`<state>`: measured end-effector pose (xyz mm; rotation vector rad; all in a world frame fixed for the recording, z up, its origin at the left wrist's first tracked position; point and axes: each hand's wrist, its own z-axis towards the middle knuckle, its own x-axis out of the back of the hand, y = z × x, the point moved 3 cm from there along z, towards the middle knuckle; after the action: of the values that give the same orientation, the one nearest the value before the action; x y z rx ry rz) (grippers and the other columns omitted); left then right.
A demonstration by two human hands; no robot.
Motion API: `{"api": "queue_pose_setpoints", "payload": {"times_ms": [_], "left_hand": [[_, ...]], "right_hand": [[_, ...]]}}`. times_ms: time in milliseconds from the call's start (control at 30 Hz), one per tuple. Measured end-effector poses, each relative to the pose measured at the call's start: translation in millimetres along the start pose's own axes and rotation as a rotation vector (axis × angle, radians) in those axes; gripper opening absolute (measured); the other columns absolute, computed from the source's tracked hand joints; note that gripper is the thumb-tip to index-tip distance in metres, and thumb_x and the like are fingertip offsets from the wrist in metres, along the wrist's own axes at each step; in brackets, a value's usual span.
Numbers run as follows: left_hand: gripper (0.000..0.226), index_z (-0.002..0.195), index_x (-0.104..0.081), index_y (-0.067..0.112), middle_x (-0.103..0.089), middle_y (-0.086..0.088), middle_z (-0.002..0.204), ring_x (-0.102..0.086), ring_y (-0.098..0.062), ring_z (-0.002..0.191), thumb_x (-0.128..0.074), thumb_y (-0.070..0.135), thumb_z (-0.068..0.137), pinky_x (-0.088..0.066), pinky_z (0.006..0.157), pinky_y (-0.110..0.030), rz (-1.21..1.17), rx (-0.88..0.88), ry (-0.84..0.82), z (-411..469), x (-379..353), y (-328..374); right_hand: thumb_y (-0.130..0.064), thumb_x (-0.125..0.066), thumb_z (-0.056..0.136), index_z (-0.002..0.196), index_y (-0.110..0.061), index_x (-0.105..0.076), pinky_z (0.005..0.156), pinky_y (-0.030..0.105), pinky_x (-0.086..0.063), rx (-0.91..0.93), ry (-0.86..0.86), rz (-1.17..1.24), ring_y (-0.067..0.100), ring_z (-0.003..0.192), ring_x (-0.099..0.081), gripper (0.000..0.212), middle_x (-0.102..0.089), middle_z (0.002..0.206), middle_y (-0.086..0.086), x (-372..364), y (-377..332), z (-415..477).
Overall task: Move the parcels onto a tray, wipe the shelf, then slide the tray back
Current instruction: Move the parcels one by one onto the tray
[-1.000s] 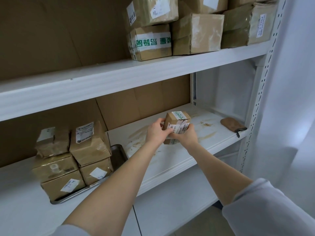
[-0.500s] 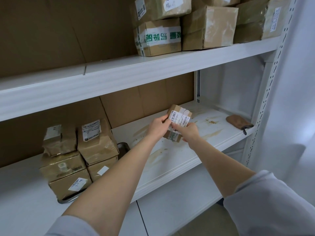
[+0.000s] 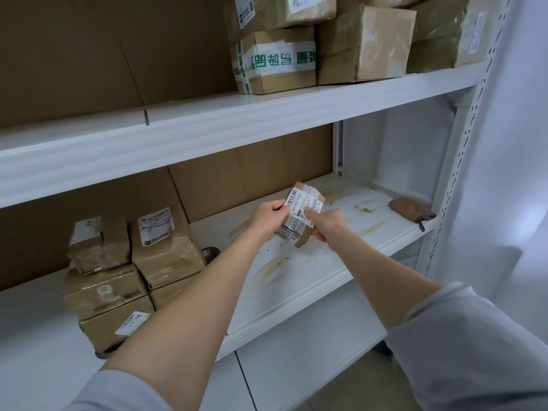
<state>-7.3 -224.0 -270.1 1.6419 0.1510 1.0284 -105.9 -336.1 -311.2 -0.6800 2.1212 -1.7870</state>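
A small brown parcel with white barcode labels hangs tilted above the stained white shelf. My left hand grips its left side and my right hand grips its right side. To the left, several taped brown parcels are stacked on a metal tray, of which only a back corner and a front edge show. A brown cloth lies at the right end of the shelf.
The shelf above carries more brown parcels, one with green-printed tape. Brown cardboard backs the shelves. A white perforated upright stands at the right. Brown smears mark the shelf under my hands.
Both hands have lifted the small parcel off the shelf and tipped it, so its labelled face now points at me. The view has shifted slightly right and down.
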Motion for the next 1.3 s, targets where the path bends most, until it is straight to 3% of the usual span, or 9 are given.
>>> {"api": "queue_pose_setpoints", "payload": {"times_ms": [300,567,633,733,833,967,1033,1200,1300], "left_hand": [[0.039,0.122,-0.066,0.023,-0.07,0.001,0.113,-0.065,-0.016,0.103,-0.063,0.013,0.084,-0.051,0.096,-0.036,-0.029,-0.009,-0.035,6,5,-5],[0.036,0.121,-0.066,0.014,-0.07,-0.004,0.111,-0.065,-0.016,0.096,-0.066,0.007,0.086,-0.051,0.091,-0.03,-0.033,-0.009,-0.03,5,9,-9],[0.036,0.12,-0.066,0.012,-0.07,-0.005,0.111,-0.066,-0.019,0.098,-0.067,0.006,0.085,-0.052,0.094,-0.034,-0.046,0.008,-0.023,5,9,-9],[0.036,0.117,-0.067,0.012,-0.071,-0.007,0.11,-0.068,-0.022,0.099,-0.068,0.005,0.082,-0.054,0.093,-0.038,-0.054,0.036,-0.022,3,8,-6],[0.037,0.108,-0.069,0.016,-0.071,-0.002,0.103,-0.067,-0.018,0.095,-0.079,0.018,0.073,-0.055,0.088,-0.035,-0.018,0.061,-0.041,0,5,0],[0.107,0.112,-0.061,0.023,-0.066,0.003,0.112,-0.064,-0.014,0.101,-0.084,0.07,0.018,-0.055,0.089,-0.038,0.077,0.079,0.008,25,-9,-20],[0.122,0.118,-0.054,0.022,-0.061,0.002,0.116,-0.062,-0.015,0.103,-0.08,0.071,0.009,-0.055,0.088,-0.04,0.087,0.104,0.028,42,-17,-35],[0.098,0.12,-0.051,0.019,-0.06,0.0,0.113,-0.062,-0.019,0.101,-0.078,0.049,0.031,-0.056,0.085,-0.036,0.034,0.141,0.042,14,-16,-11],[0.07,0.116,-0.058,0.018,-0.068,-0.003,0.105,-0.066,-0.022,0.095,-0.071,0.037,0.05,-0.055,0.074,-0.03,-0.145,0.191,0.017,5,-15,-8]], "right_hand": [[-0.03,-0.064,0.09,0.076,-0.005,-0.06,0.034,0.018,-0.04,-0.055,0.083,-0.08,0.013,0.035,-0.054,0.029,-0.062,0.058,0.008,4,-5,3],[-0.022,-0.058,0.093,0.074,-0.008,-0.059,0.042,0.027,-0.05,-0.08,0.101,-0.102,0.02,0.048,-0.063,0.024,-0.069,0.068,0.013,5,-6,1],[-0.02,-0.057,0.093,0.075,-0.007,-0.059,0.039,0.024,-0.046,-0.078,0.096,-0.099,0.02,0.048,-0.063,0.022,-0.071,0.074,0.015,4,-6,1],[-0.015,-0.057,0.089,0.079,-0.002,-0.062,0.051,0.03,-0.053,-0.069,0.089,-0.076,0.026,0.059,-0.066,0.017,-0.073,0.078,0.017,3,-6,0],[-0.007,-0.055,0.088,0.075,-0.006,-0.059,0.051,0.027,-0.05,-0.06,0.03,-0.026,0.022,0.061,-0.062,0.014,-0.068,0.054,0.004,1,-7,-1],[-0.006,-0.052,0.086,0.071,-0.011,-0.061,0.062,0.032,-0.056,-0.032,0.046,-0.013,0.025,0.063,-0.064,0.019,-0.07,0.075,0.014,0,-8,-2],[-0.004,-0.052,0.088,0.07,-0.013,-0.063,0.06,0.03,-0.058,-0.006,0.023,0.03,0.021,0.059,-0.063,0.022,-0.068,0.071,0.012,0,-9,-5],[-0.008,-0.058,0.091,0.074,-0.014,-0.063,0.044,0.021,-0.052,0.074,-0.003,0.043,0.013,0.051,-0.061,0.019,-0.064,0.063,0.008,4,-15,-8],[-0.012,-0.058,0.09,0.093,-0.008,-0.07,0.051,0.025,-0.048,0.118,0.028,0.01,0.013,0.052,-0.054,0.013,-0.061,0.065,0.005,6,-17,-6]]}}
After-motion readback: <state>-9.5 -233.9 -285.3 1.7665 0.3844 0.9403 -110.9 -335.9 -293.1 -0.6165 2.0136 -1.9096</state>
